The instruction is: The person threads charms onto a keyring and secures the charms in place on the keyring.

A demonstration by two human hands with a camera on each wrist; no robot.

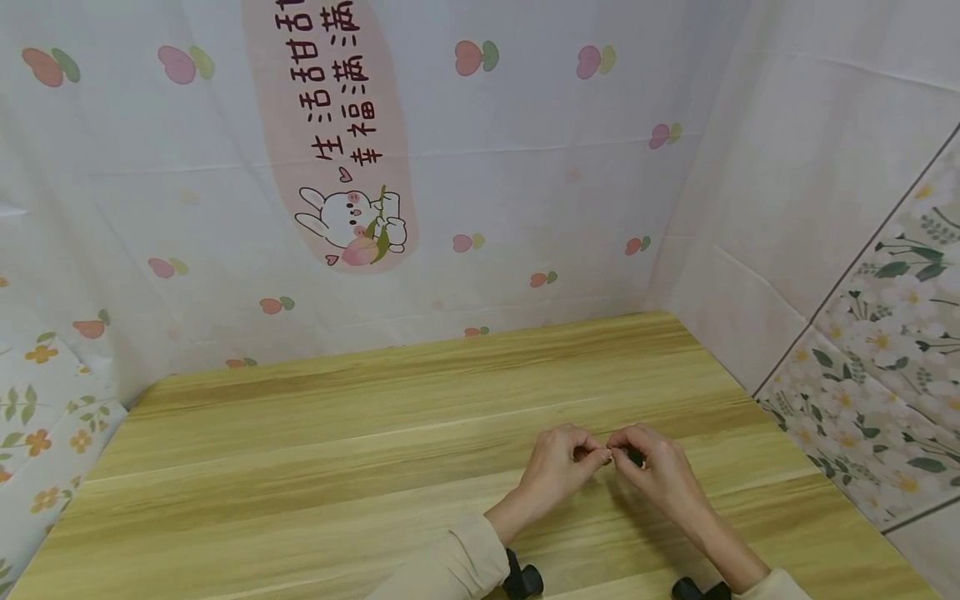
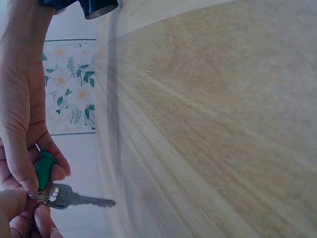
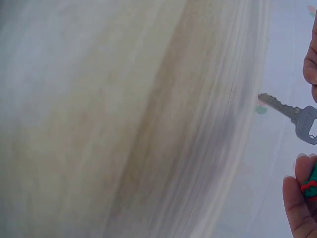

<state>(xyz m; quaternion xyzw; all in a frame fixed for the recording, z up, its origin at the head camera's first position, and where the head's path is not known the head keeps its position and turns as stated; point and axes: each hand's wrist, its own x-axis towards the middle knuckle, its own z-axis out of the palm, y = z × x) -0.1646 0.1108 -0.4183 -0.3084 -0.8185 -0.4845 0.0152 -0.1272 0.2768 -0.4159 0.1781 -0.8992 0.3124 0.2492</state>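
Over the table, my left hand [image 1: 557,465] and right hand [image 1: 662,473] meet at the fingertips in the head view. Between them a silver metal key [image 2: 67,197] hangs from a small key ring [image 2: 35,197], its toothed blade pointing away from the fingers. A green charm with a red detail [image 2: 44,167] lies within the curled fingers of my right hand, whose thumb is at the ring. From the other side, the left thumb and finger pinch the ring. Part of the charm [image 3: 310,186] and the key's head [image 3: 306,124] also show in the right wrist view.
The wood-grain table [image 1: 337,467] spreads under both hands. A white cloth with fruit prints and a rabbit drawing [image 1: 356,225] hangs behind it, and floral cloth [image 1: 885,367] hangs to the right. Black wrist cameras [image 1: 525,579] sit below the hands.
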